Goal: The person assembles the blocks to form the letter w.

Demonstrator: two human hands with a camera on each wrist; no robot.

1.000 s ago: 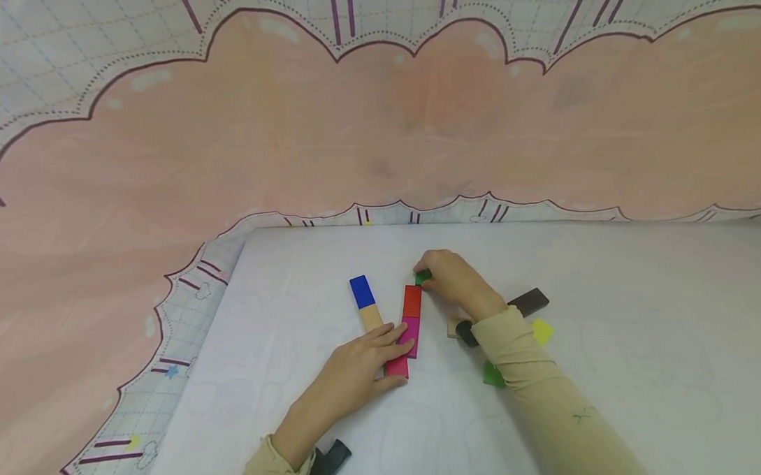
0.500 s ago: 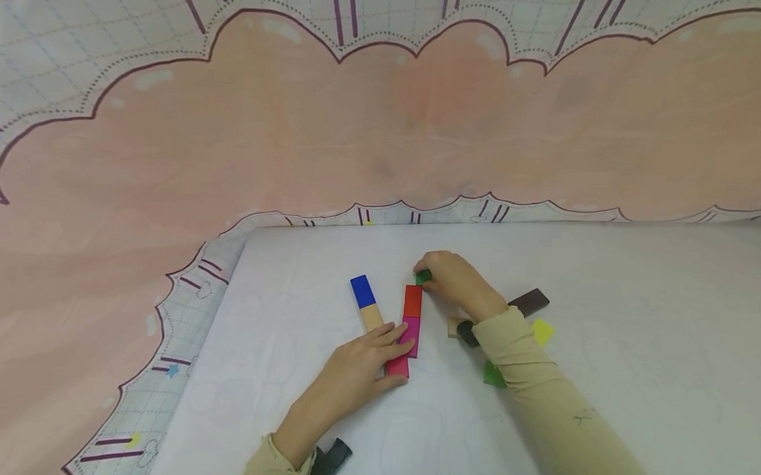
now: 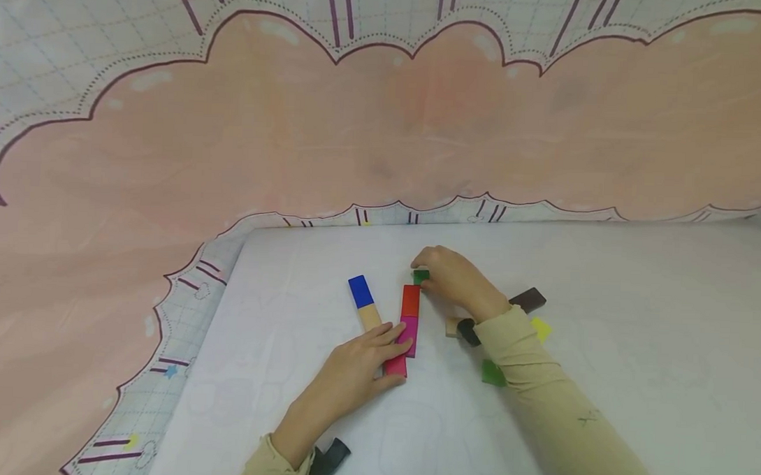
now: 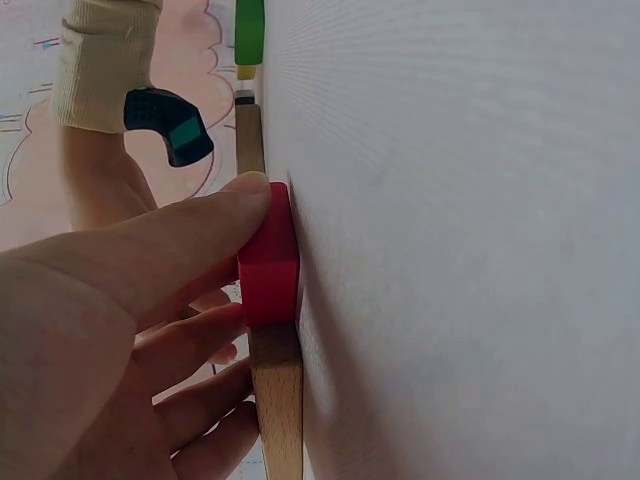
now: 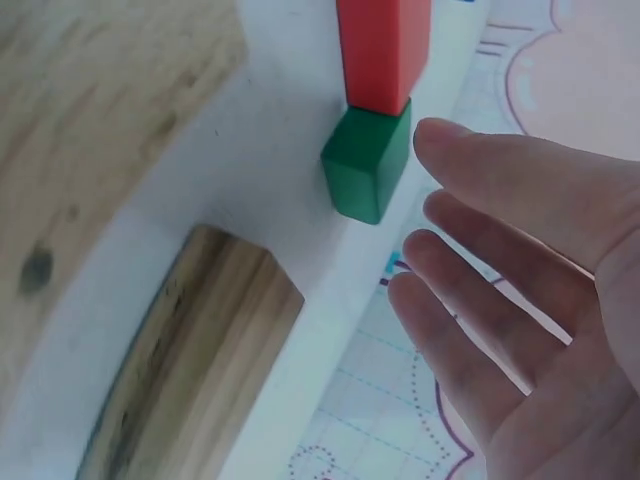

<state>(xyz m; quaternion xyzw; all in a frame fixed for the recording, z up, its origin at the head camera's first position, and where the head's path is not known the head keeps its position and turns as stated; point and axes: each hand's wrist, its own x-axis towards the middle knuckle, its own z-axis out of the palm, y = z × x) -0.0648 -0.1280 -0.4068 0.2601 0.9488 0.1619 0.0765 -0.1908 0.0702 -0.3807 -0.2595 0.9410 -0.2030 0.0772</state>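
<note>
"Where is the green block (image 3: 421,276) sitting?"
"At twelve o'clock of the red block (image 3: 411,300); in the right-wrist view the two are touching. The magenta block (image 3: 411,329) is lying at six o'clock of the red one."
"And the right hand (image 3: 454,278)?"
"Its fingers are standing apart from the thumb, not gripping. Whether the thumb tip is brushing the green block, I can't tell."
"What is the left hand (image 3: 353,369) doing?"
"Its extended fingers are resting over the magenta block and the crimson block (image 3: 396,367), I'd say steadying them."
"So which step are we seeing?"
"Probably setting the green block onto the row's far end. The next move is calling for a light nudge to square it, without pushing the row."
"Anything nearby?"
"The brown block (image 3: 529,299) and yellow block (image 3: 542,330) are lying around four o'clock of the right hand."
</note>
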